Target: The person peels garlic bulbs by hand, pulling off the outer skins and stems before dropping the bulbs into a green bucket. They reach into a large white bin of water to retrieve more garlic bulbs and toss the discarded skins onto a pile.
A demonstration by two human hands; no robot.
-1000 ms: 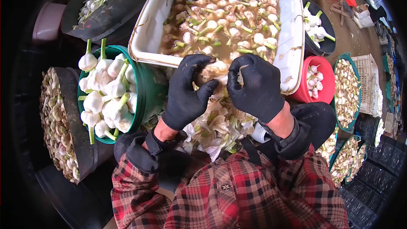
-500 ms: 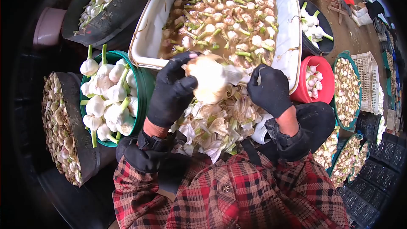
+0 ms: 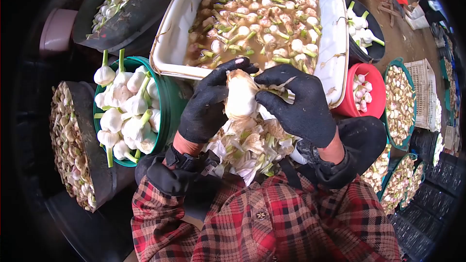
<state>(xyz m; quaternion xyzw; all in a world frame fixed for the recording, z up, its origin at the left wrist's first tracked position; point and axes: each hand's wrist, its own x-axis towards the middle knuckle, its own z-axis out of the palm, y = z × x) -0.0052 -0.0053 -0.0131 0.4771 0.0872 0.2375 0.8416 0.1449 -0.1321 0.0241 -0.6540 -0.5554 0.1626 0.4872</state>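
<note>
In black gloves, both hands are at one large garlic bulb, held above a heap of peeled garlic skins in my lap. My left hand is closed around the bulb's left side, with a bare fingertip showing at the top. My right hand pinches papery skin at the bulb's right side, by the stem, its thumb and forefinger close together. Part of the stem is hidden behind the right fingers. To the left, a green bucket holds cleaned white bulbs with green stems.
Ahead stands a white tub of garlic in brownish water. A red bucket with small bulbs and a black bucket sit at the right. Dark containers of garlic flank the left. Beyond the red bucket are green baskets and a cream crate.
My right hand has moved left onto the bulb's side, its fingers now pinching skin there. The bulb is turned more upright in my left hand. The view has shifted slightly.
</note>
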